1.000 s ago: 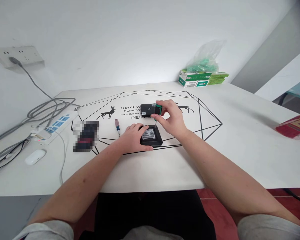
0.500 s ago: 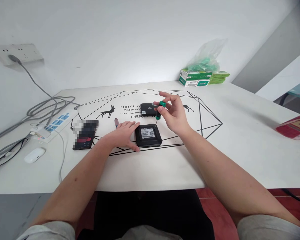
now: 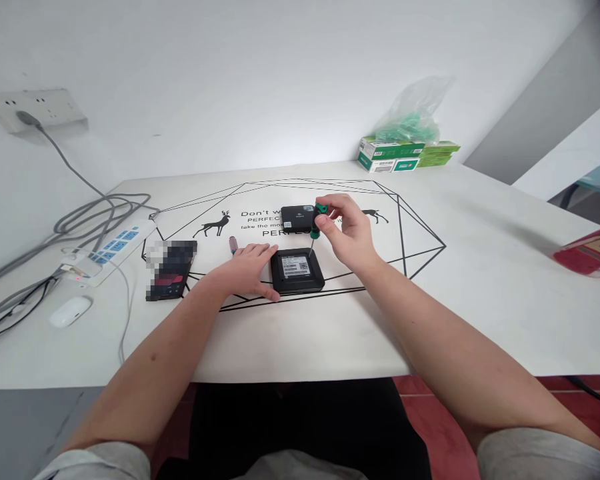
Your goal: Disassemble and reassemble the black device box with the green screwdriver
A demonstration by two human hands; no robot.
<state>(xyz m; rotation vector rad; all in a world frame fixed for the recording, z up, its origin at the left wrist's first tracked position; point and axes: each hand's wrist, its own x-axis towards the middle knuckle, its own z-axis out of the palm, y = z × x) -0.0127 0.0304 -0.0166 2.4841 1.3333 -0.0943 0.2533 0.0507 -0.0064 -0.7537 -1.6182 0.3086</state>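
A black square case (image 3: 286, 285) with a white label lies on the white table, and my left hand (image 3: 249, 272) touches its left side, thumb and fingers spread apart. My right hand (image 3: 349, 232) grips a green and black screwdriver (image 3: 315, 230), held upright with its tip at the upper right part of the case. Behind the case lies a flat black panel (image 3: 296, 217), partly hidden by the screwdriver and my right hand. Just beyond my left fingers is a second screwdriver (image 3: 233, 244), with only its handle end showing.
A phone (image 3: 173, 270), partly pixelated, lies at the left, near a power strip (image 3: 115, 247), grey cables and a white earbud case (image 3: 71, 311). Green boxes (image 3: 393, 151) under a plastic bag stand back right. A red package (image 3: 590, 252) sits at the right edge.
The fingers of my right hand, raised and spread before, have come down and closed around the screwdriver handle. My left hand and the case have hardly moved.
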